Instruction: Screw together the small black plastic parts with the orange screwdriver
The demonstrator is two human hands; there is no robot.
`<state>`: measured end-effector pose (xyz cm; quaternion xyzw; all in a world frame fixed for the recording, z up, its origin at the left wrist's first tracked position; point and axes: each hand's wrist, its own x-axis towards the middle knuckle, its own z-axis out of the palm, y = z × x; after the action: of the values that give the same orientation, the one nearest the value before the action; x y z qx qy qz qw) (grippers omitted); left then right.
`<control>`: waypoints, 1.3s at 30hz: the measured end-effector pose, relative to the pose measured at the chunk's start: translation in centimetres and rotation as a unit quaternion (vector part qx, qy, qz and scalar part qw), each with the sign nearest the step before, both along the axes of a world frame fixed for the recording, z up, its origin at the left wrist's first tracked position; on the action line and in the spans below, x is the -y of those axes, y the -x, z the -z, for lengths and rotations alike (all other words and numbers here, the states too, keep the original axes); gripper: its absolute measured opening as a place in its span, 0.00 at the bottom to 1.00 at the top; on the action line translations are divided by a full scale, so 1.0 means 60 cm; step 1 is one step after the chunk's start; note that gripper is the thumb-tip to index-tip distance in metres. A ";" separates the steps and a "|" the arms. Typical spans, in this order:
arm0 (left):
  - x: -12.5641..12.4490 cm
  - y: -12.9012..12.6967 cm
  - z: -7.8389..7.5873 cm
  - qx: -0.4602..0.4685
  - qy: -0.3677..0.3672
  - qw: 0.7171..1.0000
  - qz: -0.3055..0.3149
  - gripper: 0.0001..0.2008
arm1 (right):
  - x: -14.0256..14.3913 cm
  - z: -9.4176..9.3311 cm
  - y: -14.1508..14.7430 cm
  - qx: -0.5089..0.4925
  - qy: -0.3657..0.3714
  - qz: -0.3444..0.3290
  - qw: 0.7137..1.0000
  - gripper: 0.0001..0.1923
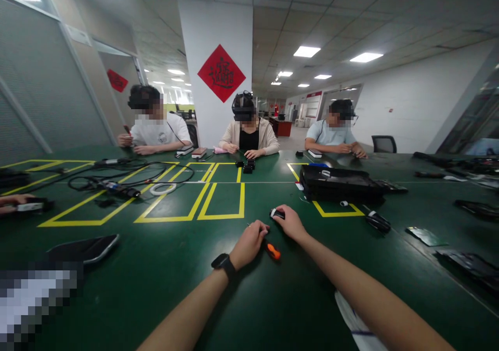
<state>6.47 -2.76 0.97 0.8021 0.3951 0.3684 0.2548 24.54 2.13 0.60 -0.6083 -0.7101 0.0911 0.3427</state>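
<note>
My right hand is closed round a small black-and-white object resting at the table surface, its kind too small to make out. Close by on the left, my left hand has its fingers pinched together. A thin tip shows near those fingers, but what they hold is hidden. Just below and between both hands lies an orange screwdriver handle, apart from the right hand and near the left fingertips. A black watch is on my left wrist.
A black case stands ahead on the right of the green table, with a dark device before it. Cables and yellow tape frames lie left. Circuit boards lie right. Three people sit opposite; another person's hand reaches in left.
</note>
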 end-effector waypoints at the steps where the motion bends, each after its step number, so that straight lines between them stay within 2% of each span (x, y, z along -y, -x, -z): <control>1: -0.002 0.003 0.002 -0.001 0.005 1.000 0.001 0.06 | -0.003 -0.005 -0.014 0.003 0.004 0.004 1.000 0.10; 4: -0.004 0.011 0.005 -0.001 0.006 1.000 -0.002 0.07 | 0.004 -0.020 -0.074 0.013 0.003 0.033 0.999 0.11; 8: -0.004 0.016 0.006 0.017 0.012 1.000 -0.013 0.08 | 0.040 -0.025 -0.190 0.031 0.005 0.105 0.994 0.16; 11: -0.007 0.017 0.008 0.037 0.030 0.999 -0.018 0.07 | 0.075 -0.014 -0.282 0.125 0.030 0.208 0.970 0.18; 14: -0.012 0.018 0.009 0.068 0.056 0.996 -0.003 0.05 | 0.108 0.000 -0.350 0.229 -0.008 0.287 0.930 0.20; 18: -0.017 0.019 0.009 0.100 0.052 0.994 0.011 0.04 | 0.132 0.009 -0.396 0.286 -0.021 0.334 0.898 0.18; 23: -0.017 0.021 0.006 0.104 0.058 0.993 0.022 0.05 | 0.135 0.009 -0.417 0.268 -0.021 0.371 0.889 0.17; 26: -0.017 0.021 0.006 0.122 0.077 0.989 0.030 0.06 | 0.136 -0.005 -0.396 0.238 -0.045 0.382 0.892 0.19; 28: -0.018 0.020 0.006 0.141 0.091 0.985 0.042 0.07 | 0.137 -0.026 -0.352 0.210 -0.090 0.370 0.900 0.22; 30: -0.017 0.019 0.006 0.155 0.101 0.981 0.054 0.08 | 0.139 -0.051 -0.280 0.172 -0.118 0.270 0.940 0.20; 32: -0.016 0.019 0.005 0.162 0.110 0.979 0.065 0.09 | 0.142 -0.075 -0.190 0.123 -0.070 0.080 0.987 0.13; 34: -0.013 0.020 0.003 0.165 0.116 0.976 0.077 0.10 | 0.146 -0.092 -0.099 0.088 -0.025 -0.083 0.992 0.10; 36: -0.010 0.020 0.001 0.166 0.119 0.975 0.090 0.10 | 0.147 -0.099 -0.025 0.066 -0.024 -0.150 0.986 0.09; 39: -0.007 0.020 -0.001 0.164 0.123 0.973 0.107 0.11 | 0.138 -0.093 0.037 0.062 -0.025 -0.163 0.984 0.08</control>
<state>5.25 -2.34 1.00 0.7310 0.3021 0.4138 0.4508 22.29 -6.13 6.19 -0.4798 -0.8219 0.0905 0.2935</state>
